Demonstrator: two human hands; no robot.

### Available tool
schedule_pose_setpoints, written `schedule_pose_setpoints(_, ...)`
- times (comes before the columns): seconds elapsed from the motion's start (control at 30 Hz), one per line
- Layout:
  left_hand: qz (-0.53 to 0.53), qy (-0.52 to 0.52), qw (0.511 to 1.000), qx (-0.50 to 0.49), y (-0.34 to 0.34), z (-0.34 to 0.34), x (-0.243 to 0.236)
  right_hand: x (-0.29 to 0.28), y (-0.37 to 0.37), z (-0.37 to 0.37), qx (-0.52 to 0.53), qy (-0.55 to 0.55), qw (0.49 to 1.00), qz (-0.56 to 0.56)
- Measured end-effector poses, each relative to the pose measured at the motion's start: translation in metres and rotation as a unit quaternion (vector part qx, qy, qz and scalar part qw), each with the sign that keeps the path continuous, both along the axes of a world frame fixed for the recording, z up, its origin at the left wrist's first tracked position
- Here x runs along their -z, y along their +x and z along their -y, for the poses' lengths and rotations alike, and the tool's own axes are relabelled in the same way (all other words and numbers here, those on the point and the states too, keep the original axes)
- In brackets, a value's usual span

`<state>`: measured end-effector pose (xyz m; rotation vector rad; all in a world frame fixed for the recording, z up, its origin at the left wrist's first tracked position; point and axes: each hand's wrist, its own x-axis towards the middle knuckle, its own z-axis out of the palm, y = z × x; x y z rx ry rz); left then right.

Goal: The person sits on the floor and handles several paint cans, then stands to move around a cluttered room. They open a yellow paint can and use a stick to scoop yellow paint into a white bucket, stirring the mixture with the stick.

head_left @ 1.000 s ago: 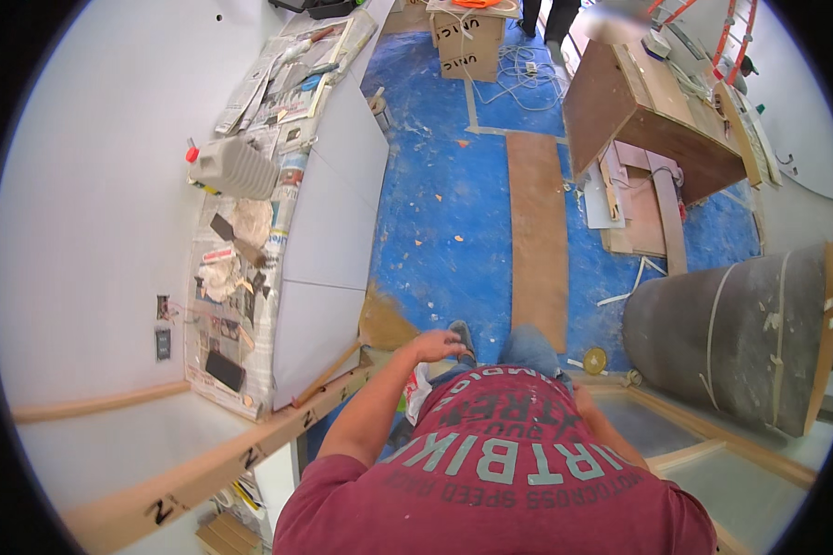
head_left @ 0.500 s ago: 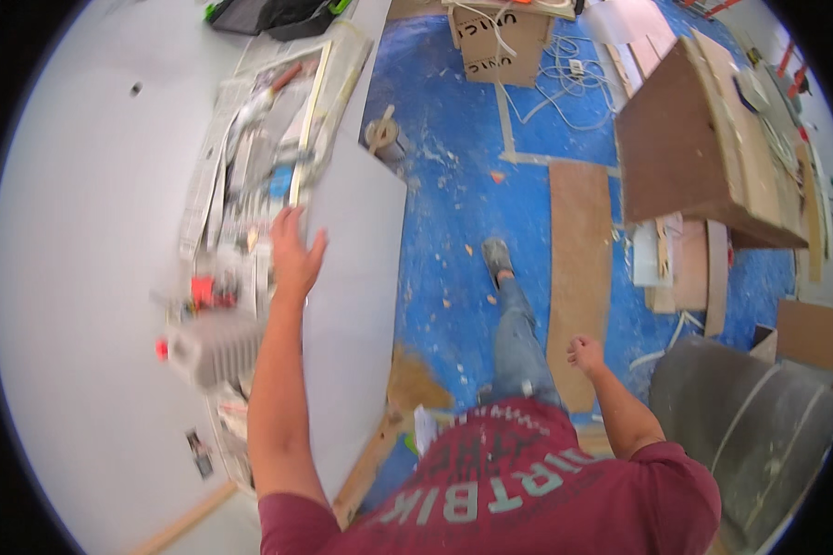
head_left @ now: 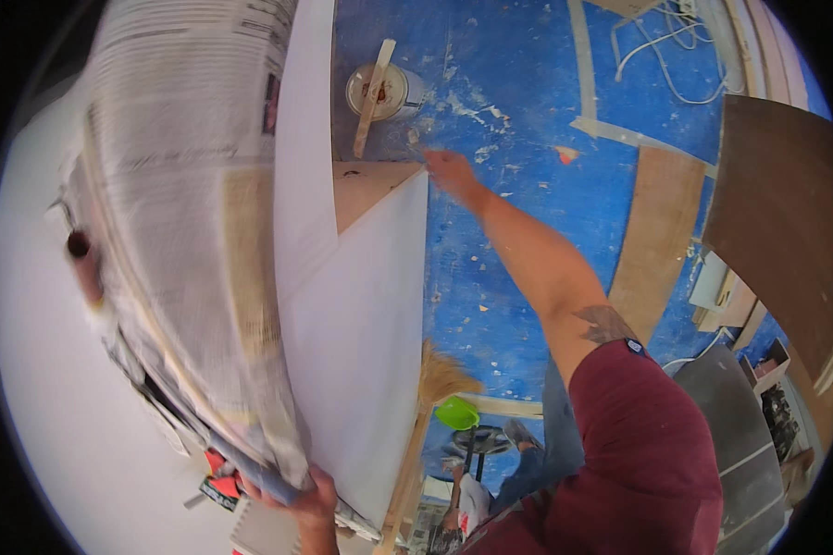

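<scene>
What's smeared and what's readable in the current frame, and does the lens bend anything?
Head view: the newspaper has smeared print, and the right hand is blurred, likely from motion; head view, upper middle: the bucket reads more clearly; head view, toward the rim: the brown board has bowed edges, and the corners go black.
</scene>
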<state>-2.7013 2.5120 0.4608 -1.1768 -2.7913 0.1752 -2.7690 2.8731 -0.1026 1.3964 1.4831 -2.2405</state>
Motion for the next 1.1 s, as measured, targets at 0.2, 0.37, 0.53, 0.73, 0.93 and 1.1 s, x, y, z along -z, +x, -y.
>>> schedule_pose_setpoints(0.2, 0.07, 0.007, 0.998, 0.002, -0.025, -0.024, 0.013, 0.058, -0.162, 0.056, 0.158, -0.083, 0.98, 0.092)
schedule_pose_setpoints(0.37, 0.097, 0.005, 0.995, -0.009, -0.025, -0.032, 0.006, 0.049, -0.193, 0.056, 0.112, -0.182, 0.977, 0.005)
schedule_pose_setpoints(0.53, 0.104, 0.023, 0.994, -0.015, -0.02, -0.027, 0.004, 0.013, -0.145, 0.032, 0.029, -0.076, 0.993, -0.087)
schedule_pose_setpoints(0.73, 0.097, 0.08, 0.992, 0.007, -0.015, -0.017, 0.0, -0.099, 0.042, -0.018, 0.112, 0.044, 0.984, -0.13)
schedule_pose_setpoints(0.93, 0.077, 0.136, 0.988, -0.015, 0.001, -0.019, -0.006, -0.271, 0.217, -0.059, 0.046, 0.192, 0.977, -0.077)
schedule_pose_setpoints(1.1, 0.066, 0.217, 0.974, 0.02, -0.003, -0.029, -0.026, -0.428, 0.312, -0.072, 0.05, 0.349, 0.933, -0.068)
